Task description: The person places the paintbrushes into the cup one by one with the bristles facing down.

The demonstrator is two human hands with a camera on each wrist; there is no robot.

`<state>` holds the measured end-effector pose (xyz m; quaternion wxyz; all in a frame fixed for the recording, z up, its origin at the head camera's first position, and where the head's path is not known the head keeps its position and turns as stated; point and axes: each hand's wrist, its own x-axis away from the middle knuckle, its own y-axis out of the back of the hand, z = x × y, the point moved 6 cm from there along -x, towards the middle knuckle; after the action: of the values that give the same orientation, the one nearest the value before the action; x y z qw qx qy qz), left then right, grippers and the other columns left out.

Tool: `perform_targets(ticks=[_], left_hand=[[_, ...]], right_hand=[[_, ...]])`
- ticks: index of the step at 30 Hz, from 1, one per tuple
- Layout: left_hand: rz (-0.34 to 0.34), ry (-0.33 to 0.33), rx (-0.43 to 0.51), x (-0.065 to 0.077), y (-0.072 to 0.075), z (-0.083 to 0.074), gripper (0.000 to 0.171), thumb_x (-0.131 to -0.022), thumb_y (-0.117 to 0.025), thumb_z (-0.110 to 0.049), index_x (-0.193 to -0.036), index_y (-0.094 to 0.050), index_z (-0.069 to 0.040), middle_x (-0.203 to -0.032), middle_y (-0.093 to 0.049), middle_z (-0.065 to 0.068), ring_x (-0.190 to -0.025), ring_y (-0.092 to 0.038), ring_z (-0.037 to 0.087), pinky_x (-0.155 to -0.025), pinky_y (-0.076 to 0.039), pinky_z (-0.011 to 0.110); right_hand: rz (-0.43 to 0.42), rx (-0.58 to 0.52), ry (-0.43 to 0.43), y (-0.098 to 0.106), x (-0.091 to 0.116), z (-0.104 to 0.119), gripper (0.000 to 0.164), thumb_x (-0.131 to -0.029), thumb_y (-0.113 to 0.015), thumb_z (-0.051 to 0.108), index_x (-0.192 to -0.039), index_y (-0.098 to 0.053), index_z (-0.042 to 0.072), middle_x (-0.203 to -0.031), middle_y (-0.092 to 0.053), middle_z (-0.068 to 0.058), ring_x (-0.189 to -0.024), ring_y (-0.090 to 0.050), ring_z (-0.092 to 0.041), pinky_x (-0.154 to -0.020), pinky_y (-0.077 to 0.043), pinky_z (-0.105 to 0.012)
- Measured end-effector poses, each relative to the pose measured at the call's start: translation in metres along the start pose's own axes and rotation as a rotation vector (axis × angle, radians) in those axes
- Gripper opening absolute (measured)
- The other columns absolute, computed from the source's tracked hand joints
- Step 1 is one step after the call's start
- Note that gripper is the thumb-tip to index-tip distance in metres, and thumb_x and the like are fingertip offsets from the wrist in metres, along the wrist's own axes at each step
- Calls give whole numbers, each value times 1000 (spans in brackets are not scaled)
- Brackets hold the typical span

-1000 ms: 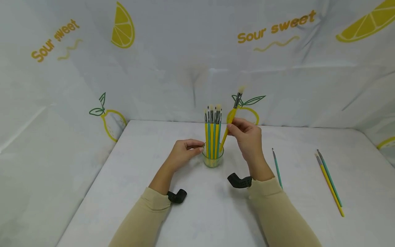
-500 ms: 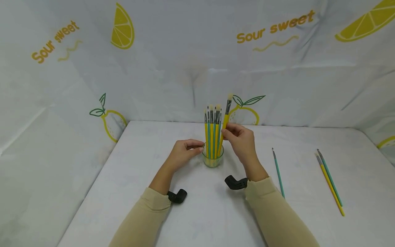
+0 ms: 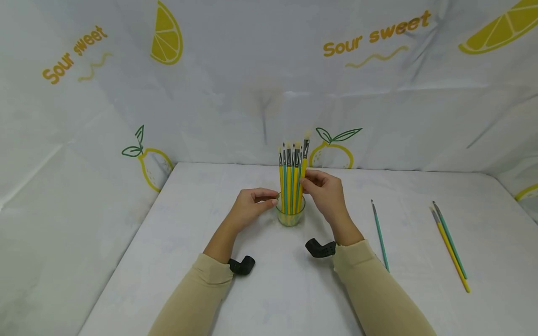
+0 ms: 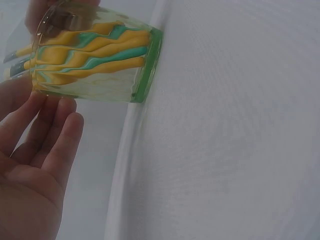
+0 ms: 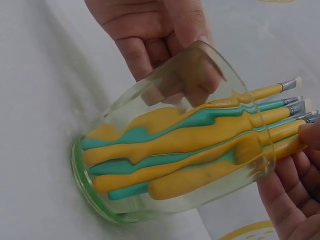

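A clear glass cup with a greenish base stands on the table, several yellow and teal paintbrushes upright in it, bristles up. My left hand holds the cup's rim from the left between thumb and fingers. On the right, my right hand pinches a yellow paintbrush by its handle, at the right side of the bunch. This brush's bristles stand higher than the others. In the right wrist view, its yellow handle end is inside the glass, a little further from the base than the other handle ends.
A teal paintbrush lies right of my right forearm, partly behind the sleeve. Farther right lie a yellow brush and a teal brush side by side. A white cloth backdrop with lemon prints hangs behind the white table.
My right hand has moved left and down with the yellow paintbrush, which has gone from tilted to nearly upright and lower into the cup. The left hand has stayed at the rim.
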<state>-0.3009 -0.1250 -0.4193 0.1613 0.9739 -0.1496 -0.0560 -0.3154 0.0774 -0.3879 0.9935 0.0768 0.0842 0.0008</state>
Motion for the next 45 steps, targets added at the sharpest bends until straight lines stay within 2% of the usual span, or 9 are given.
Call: perform_targets(ticks=[6, 8, 10, 17, 25, 36, 45], left_hand=[[20, -16, 11, 8, 1, -22, 30, -89, -66, -16, -114, -66, 1, -117, -66, 13, -113, -58, 21, -99, -45, 34], [17, -22, 6, 12, 1, -29, 30, -89, -66, -15, -114, -66, 1, -116, -66, 12, -112, -59, 20, -98, -46, 33], [16, -21, 8, 12, 1, -30, 29, -89, -66, -15, -113, -66, 0, -115, -67, 11, -112, -59, 20, -98, -46, 33], [-38, -11, 15, -1, 0, 1, 21, -87, -69, -22, -106, -71, -13, -109, -69, 0, -109, -60, 13, -94, -49, 32], [-40, -47, -14, 1, 0, -2, 24, -87, -69, -22, -107, -71, -11, -108, -70, 1, -105, -62, 14, -94, -49, 33], [-29, -43, -25, 1, 1, -2, 23, -87, -68, -23, -108, -71, -13, -107, -70, -2, -103, -62, 11, -95, -47, 32], [-24, -9, -2, 2, 0, -2, 22, -87, -68, -23, -107, -71, -13, -108, -69, -2, -104, -62, 11, -95, -48, 31]], right_hand=[[8, 17, -4, -3, 2, -3, 27, -90, -64, 23, -111, -67, 7, -101, -67, -11, -85, -65, -19, -73, -56, -26], [15, 22, -8, -4, 2, -4, 27, -90, -64, 23, -112, -67, 7, -101, -67, -10, -84, -64, -19, -73, -56, -26], [21, 24, -11, -5, 2, -5, 28, -90, -65, 23, -112, -67, 7, -101, -67, -10, -84, -64, -19, -73, -56, -26], [45, 21, -25, -8, 2, -9, 27, -89, -65, 22, -111, -67, 7, -101, -67, -10, -84, -65, -18, -74, -56, -28], [74, 52, -39, -8, 2, -11, 29, -89, -65, 25, -113, -67, 8, -102, -68, -8, -87, -66, -18, -77, -56, -28], [94, 60, -36, -8, 3, -11, 31, -89, -65, 27, -114, -66, 8, -103, -68, -8, -90, -66, -19, -78, -55, -28], [106, 85, -54, -8, 2, -15, 34, -89, -65, 31, -116, -66, 11, -105, -68, -8, -92, -65, -19, -82, -54, -29]])
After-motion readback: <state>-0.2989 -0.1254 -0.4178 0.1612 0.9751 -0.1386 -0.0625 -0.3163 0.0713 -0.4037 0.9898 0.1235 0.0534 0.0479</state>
